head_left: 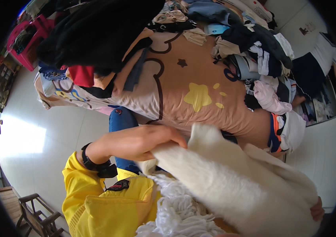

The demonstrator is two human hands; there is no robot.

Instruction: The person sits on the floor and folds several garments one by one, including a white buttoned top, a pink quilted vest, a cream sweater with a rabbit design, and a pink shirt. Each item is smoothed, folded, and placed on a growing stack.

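Note:
A cream, fuzzy garment (231, 181) stretches across my front, from the middle of the view to the lower right. My left hand (146, 141) grips its left end, with thumb and fingers closed on the cloth. At its far right edge my right hand (317, 209) shows only its fingertips, curled round the fabric; the rest is hidden behind the garment. Which kind of clothing it is, I cannot tell. White ropy strands (175, 209) hang in front of my yellow jacket (112, 209), below the garment.
Ahead is a bed with a brown star-patterned sheet (183, 79). Dark clothes (97, 35) are heaped at its left, several folded clothes (266, 59) at its right. Another person (312, 71) bends at the far right beside an open drawer. A pink chair (31, 39) and wooden chair (37, 211) stand left.

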